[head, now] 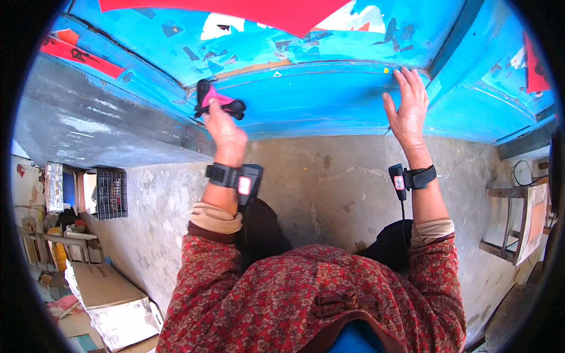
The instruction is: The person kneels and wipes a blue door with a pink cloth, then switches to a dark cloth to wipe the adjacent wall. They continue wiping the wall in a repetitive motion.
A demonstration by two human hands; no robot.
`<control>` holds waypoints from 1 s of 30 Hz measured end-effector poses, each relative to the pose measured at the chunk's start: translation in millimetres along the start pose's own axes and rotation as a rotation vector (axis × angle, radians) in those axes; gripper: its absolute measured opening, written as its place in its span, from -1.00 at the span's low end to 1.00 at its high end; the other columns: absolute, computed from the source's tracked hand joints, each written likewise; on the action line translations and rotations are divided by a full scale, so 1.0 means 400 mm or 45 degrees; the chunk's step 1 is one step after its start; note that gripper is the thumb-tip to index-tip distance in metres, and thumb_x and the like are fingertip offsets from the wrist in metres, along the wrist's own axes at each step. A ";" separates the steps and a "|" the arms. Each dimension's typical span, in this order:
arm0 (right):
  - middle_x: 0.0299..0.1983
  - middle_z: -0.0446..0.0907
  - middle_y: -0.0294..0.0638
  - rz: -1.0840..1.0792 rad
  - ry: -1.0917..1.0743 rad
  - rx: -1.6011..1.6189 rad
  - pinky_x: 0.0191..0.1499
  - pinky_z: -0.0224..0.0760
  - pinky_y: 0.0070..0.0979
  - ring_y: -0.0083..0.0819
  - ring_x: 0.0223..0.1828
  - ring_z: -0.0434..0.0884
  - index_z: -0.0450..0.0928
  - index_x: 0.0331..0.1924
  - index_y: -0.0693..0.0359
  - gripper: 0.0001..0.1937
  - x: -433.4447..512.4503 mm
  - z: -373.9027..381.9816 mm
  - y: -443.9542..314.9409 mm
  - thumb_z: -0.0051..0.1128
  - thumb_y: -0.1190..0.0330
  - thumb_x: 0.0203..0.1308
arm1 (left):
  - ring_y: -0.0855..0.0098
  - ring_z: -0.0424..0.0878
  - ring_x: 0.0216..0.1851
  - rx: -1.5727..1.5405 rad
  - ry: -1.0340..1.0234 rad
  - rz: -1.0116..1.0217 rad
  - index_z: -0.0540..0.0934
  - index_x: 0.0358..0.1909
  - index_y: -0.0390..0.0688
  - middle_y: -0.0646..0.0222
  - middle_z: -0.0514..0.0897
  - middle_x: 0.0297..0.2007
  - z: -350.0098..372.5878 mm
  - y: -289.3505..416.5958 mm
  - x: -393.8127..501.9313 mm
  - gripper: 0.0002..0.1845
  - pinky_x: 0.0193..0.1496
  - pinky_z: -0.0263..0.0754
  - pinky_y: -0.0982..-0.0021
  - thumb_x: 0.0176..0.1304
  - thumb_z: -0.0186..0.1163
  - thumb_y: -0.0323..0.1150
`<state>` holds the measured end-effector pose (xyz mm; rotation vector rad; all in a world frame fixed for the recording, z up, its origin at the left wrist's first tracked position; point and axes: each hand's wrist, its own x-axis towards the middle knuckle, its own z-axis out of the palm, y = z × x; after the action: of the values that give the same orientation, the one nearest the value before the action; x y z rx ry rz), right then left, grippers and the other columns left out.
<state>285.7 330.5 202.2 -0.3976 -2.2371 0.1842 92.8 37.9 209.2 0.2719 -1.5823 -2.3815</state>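
My left hand [223, 125] grips a pink and black object [217, 100], perhaps a folded scraper or brush; its exact kind cannot be told. That object is at the left part of a blue painted wooden door [309, 99], close to the frame corner. Against the door's right part rests my right hand [408, 106], fingers spread, with nothing in it. Above, a red paper [247, 13] hangs on the door, with white paper remnants [223, 26] and dark flaked patches around it. A small yellow spot shows beside my right fingertips.
A wooden stool [507, 193] stands at the right on the concrete floor [318, 194]. At the left are a black wire crate [111, 194] and a cardboard box [119, 309]. A dark grey wall edge [106, 123] borders the door.
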 end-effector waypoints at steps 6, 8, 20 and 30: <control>0.19 0.37 -0.13 0.012 0.038 -0.017 0.28 0.04 -0.17 -0.12 0.31 0.23 0.40 0.14 0.15 -0.45 0.000 0.013 -0.002 0.25 0.38 -0.05 | 0.61 0.43 -0.34 0.016 -0.287 0.004 0.50 -0.22 -0.16 0.52 0.52 -0.31 0.042 -0.014 -0.135 -0.79 -0.23 0.36 0.50 0.33 0.05 -0.22; 0.19 0.37 -0.14 0.012 0.040 -0.012 0.27 0.05 -0.16 -0.12 0.31 0.23 0.39 0.14 0.14 -0.45 0.001 0.014 -0.002 0.24 0.38 -0.04 | 0.62 0.43 -0.31 0.090 -0.375 0.000 0.50 -0.20 -0.16 0.53 0.53 -0.29 0.045 -0.011 -0.164 -0.78 -0.22 0.36 0.51 0.33 0.06 -0.22; 0.18 0.38 -0.16 0.014 0.014 -0.047 0.26 0.07 -0.18 -0.14 0.30 0.25 0.39 0.14 0.09 -0.43 -0.003 0.009 0.006 0.24 0.41 -0.07 | 0.35 0.54 -0.04 -0.376 -0.306 -0.281 0.45 -0.01 -0.24 0.29 0.56 -0.03 -0.080 0.029 0.062 -0.72 0.05 0.42 0.23 0.35 0.00 -0.31; 0.18 0.38 -0.16 0.007 0.034 -0.064 0.28 0.03 -0.17 -0.14 0.30 0.25 0.38 0.15 0.10 -0.44 -0.001 0.024 0.005 0.23 0.42 -0.06 | 0.36 0.57 -0.17 -0.077 0.079 0.054 0.45 0.00 -0.25 0.28 0.58 -0.12 -0.192 0.054 0.218 -0.68 -0.10 0.50 0.28 0.36 -0.04 -0.25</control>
<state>279.3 332.3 195.1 -0.4309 -2.2177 0.1247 36.1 -65.1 198.9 0.2945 -1.4711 -2.3610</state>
